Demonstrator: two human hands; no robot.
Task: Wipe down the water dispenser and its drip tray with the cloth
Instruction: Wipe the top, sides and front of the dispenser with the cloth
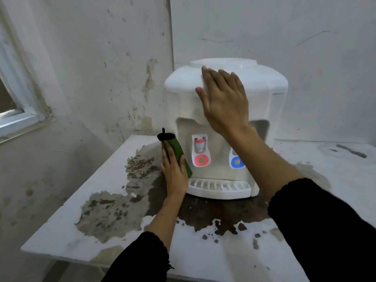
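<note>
Window frame (18, 110) occupies the far left, set in a stained, peeling white wall (101, 58). White surface (81, 231) shows large worn brown patches. Left hand (175, 171) is closed around a rolled green cloth (179, 153), pressed against the water dispenser (268, 94) left side. Drip tray (219, 188) sits at the dispenser base. Right hand (223, 98) lies open and flat on the dispenser's upper front, holding nothing.

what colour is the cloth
Green with a black edge, held in the left hand; cloth, head view.
</note>
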